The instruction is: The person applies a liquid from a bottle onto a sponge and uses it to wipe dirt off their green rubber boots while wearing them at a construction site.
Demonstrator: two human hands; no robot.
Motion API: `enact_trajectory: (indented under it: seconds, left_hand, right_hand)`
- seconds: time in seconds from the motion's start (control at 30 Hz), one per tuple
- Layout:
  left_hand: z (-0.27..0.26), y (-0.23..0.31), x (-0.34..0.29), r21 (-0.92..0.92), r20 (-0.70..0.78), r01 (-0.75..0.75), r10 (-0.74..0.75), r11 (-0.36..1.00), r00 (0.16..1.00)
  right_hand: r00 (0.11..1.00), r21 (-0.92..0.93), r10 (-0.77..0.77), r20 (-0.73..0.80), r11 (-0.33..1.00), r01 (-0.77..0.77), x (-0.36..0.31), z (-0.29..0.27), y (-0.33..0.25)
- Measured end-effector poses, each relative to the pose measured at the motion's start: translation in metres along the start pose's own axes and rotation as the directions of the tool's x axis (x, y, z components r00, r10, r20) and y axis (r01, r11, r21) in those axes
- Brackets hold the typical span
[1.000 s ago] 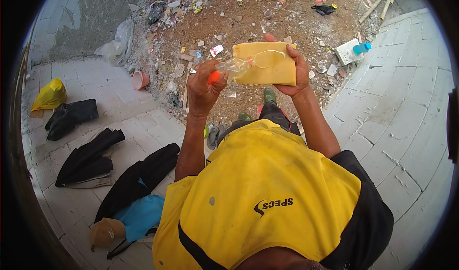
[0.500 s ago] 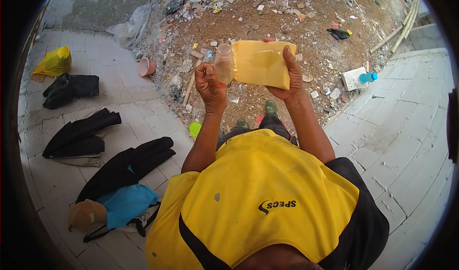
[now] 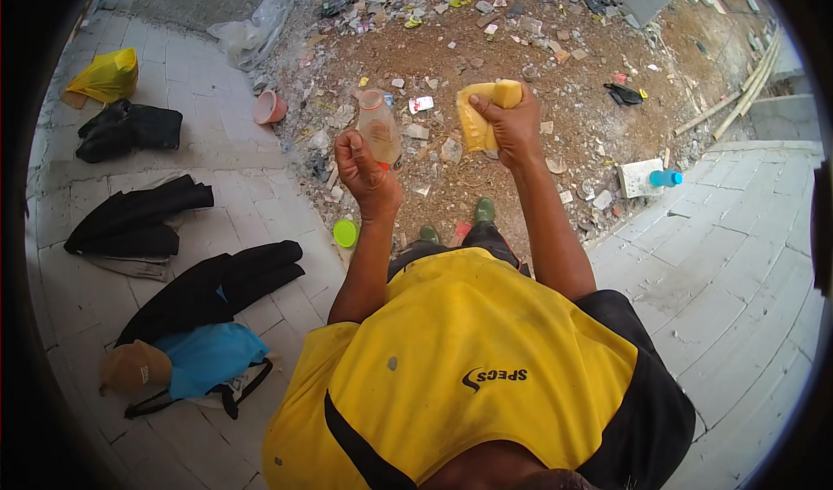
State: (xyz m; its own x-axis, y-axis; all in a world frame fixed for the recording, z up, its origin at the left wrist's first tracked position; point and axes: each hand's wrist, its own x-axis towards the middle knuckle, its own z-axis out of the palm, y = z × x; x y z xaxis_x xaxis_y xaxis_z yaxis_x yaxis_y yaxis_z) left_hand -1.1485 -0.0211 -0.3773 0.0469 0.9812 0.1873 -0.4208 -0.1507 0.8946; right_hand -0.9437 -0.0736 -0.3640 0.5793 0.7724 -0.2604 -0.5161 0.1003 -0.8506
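In my closed right hand (image 3: 518,130) a yellow sponge (image 3: 474,124) is squeezed and folded, its ends bulging past my thumb and fingers. To its left, my left hand (image 3: 370,178) is closed at the side of a clear plastic bottle (image 3: 380,133), which stays raised with its open mouth upward. A little red shows low on the bottle. How my left fingers grip it is partly hidden. A gap separates bottle and sponge, and both are held over littered ground.
Rubble-strewn dirt (image 3: 434,52) lies ahead. On the pale block surface at left are a yellow bag (image 3: 106,75), a pink cup (image 3: 270,107), dark clothes (image 3: 139,217), a brown cap (image 3: 137,367) and a green lid (image 3: 345,233). A blue bottle (image 3: 665,178) lies at right.
My right hand has crumpled the sponge, which was flat and wide, and moved it away from the bottle. My left hand and the bottle have shifted slightly left.
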Motion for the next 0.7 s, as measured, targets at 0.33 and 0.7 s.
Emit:
enact_trajectory:
  seconds: [0.33, 0.7]
  left_hand:
    - [-0.001, 0.003, 0.002, 0.001, -0.057, 0.038, -0.038, 0.999, 0.998]
    - [0.013, -0.008, 0.011, 0.058, -0.018, 0.029, -0.028, 0.998, 0.999]
  right_hand:
    - [0.907, 0.187, -0.023, 0.42, 0.981, -0.062, 0.02, -0.015, -0.051]
    - [0.895, 0.308, 0.06, 0.443, 0.927, -0.214, 0.021, 0.018, -0.025]
